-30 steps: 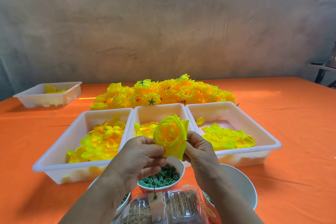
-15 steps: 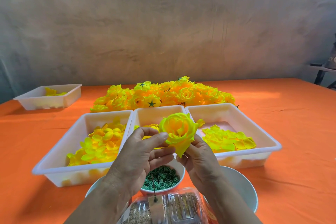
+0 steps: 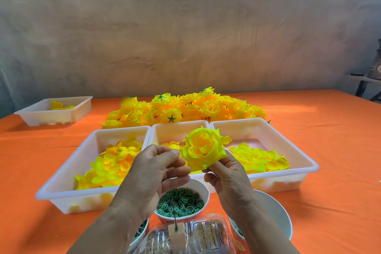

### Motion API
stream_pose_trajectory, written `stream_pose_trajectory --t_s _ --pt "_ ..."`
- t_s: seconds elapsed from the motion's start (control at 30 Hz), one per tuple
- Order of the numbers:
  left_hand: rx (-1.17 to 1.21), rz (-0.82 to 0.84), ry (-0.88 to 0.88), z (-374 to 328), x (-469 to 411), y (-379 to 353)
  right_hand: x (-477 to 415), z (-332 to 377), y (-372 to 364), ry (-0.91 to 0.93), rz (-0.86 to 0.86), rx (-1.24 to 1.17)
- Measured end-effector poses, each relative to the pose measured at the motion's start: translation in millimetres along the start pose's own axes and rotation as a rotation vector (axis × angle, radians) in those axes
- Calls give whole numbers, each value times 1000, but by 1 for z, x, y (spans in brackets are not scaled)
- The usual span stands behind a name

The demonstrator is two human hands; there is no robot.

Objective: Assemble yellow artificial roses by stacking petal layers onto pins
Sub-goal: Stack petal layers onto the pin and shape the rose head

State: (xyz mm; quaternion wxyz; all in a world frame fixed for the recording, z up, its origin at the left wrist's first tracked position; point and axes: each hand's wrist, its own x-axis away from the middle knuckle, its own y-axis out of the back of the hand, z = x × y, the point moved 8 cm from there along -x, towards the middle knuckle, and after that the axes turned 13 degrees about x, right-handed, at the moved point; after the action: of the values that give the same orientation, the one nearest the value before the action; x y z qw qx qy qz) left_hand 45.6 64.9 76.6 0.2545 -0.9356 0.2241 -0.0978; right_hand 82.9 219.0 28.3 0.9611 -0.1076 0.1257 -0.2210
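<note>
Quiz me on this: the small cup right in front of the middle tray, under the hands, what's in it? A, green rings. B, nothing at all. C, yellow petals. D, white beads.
A: the cup below the left hand is filled with green rings, while the right hand holds the yellow rose higher up in the picture.

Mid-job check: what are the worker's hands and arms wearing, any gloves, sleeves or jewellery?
Nothing worn shows. The left hand and right hand are bare: no gloves, no rings in view. The left forearm and right forearm are uncovered down to the picture's edge: no sleeves, watch or bracelet.
</note>
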Motion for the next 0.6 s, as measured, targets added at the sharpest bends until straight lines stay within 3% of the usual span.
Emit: stream_pose_trajectory --t_s 0.13,0.37,0.6 --pt "-71 56 112 9 3 -6 2 0 -3 19 4 48" --pt "-98 -30 80 7 -2 3 3 3 -4 44 44 166" --pt "-26 31 135 9 4 -4 -2 -7 0 -15 6 12"
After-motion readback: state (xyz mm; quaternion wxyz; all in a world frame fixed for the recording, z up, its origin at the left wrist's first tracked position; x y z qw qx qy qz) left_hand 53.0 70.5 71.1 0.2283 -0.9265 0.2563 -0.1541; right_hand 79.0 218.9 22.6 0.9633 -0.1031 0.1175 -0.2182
